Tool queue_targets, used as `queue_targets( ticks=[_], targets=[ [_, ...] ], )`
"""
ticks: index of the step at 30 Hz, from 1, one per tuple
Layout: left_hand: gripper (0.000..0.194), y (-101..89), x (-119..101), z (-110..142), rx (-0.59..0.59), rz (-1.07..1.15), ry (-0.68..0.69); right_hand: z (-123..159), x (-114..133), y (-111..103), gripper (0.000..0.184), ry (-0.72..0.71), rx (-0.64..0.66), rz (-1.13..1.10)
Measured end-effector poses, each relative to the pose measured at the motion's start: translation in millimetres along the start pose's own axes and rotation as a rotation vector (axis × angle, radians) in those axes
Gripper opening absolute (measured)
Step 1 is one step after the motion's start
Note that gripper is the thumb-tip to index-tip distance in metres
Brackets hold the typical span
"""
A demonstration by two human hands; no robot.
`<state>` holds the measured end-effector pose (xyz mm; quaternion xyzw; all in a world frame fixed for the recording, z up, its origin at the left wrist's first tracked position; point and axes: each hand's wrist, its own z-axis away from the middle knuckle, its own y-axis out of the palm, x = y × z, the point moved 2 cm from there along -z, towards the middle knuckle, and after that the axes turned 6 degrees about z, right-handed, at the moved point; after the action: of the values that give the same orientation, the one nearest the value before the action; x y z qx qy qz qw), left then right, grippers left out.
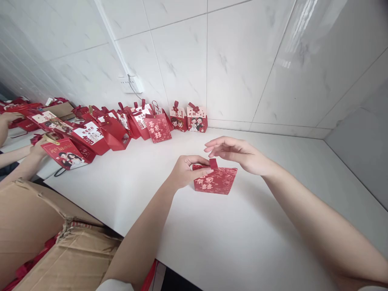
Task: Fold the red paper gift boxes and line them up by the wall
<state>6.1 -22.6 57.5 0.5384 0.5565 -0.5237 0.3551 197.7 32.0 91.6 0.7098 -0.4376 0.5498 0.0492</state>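
Observation:
A red paper gift box [222, 182] with pale floral print and Chinese characters stands on the white table [257, 242] in front of me. My left hand [189, 171] pinches its upper left edge, thumb on the near face and fingers behind. A dark red ribbon loop [214, 163] sticks up from its top, beside my left fingertips. Just above the box hovers my right hand [239, 153], fingers loosely bent and apart, with nothing in it; its fingertips are close to the ribbon but appear not to touch it.
A similar floral box [158, 128] and several red gift boxes [113, 131] stand along the tiled wall. At the left, another person's hand [39, 147] is by a box with a couple printed on it [68, 153]. An opened cardboard carton [69, 258] is at the lower left.

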Motion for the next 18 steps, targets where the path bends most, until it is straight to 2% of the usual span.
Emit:
queue_targets(
  ticks=[3,7,10,12,15,18],
  targets=[
    [0.022,7.0,3.6,-0.2,0.008,0.038,-0.001,1.1,6.1,4.3,0.030,-0.025,0.076,0.032],
    [0.017,13.9,2.6,0.5,0.031,0.024,0.064,2.9,16.9,5.4,0.027,-0.110,0.064,0.245],
    [0.015,16.8,0.6,0.7,0.050,0.031,0.101,4.8,21.7,3.2,0.038,-0.100,0.105,0.263],
    [0.015,17.4,-0.1,1.0,0.051,0.035,0.115,5.7,23.4,3.0,0.038,-0.098,0.127,0.269],
    [0.016,17.7,0.5,2.6,0.045,0.042,0.097,5.8,24.1,5.4,0.025,-0.110,0.063,0.318],
    [0.019,18.4,2.8,4.2,0.028,0.062,0.012,5.4,21.1,7.4,0.018,-0.040,-0.052,0.317]
  ],
)
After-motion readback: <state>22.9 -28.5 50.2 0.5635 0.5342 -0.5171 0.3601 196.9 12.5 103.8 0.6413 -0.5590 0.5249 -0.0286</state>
